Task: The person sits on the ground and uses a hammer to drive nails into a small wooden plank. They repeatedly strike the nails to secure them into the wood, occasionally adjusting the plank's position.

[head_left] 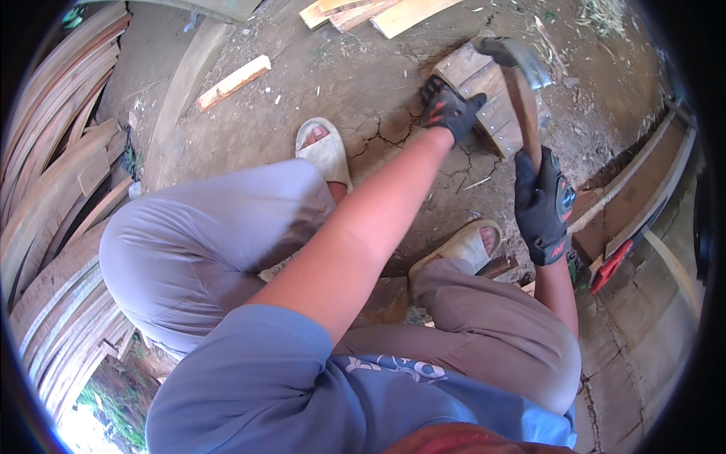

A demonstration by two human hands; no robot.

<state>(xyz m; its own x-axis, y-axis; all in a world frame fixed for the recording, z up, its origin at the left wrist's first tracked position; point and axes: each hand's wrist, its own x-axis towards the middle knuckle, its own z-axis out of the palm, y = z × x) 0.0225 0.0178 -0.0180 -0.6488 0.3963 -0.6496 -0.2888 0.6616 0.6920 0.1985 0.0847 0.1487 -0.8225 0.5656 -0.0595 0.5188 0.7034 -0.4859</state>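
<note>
My right hand (543,204), in a black glove with red marks, grips the wooden handle of a hammer (523,110). The hammer is raised, its dark metal head above the far side of a small panel of nailed wooden boards (495,98) on the ground. My left hand (451,108), in a matching black glove, holds the near left edge of that panel. Its thumb lies toward the top of the boards and its other fingers bend at the side. Part of the panel is hidden behind the hammer.
Loose light wood pieces (370,11) lie at the far side, and a single short strip (234,82) lies farther left. Stacked planks (57,174) line the left. At right stand a wooden frame (643,181) and a red-handled tool (610,266). My sandalled feet flank the cracked dirt floor (386,144).
</note>
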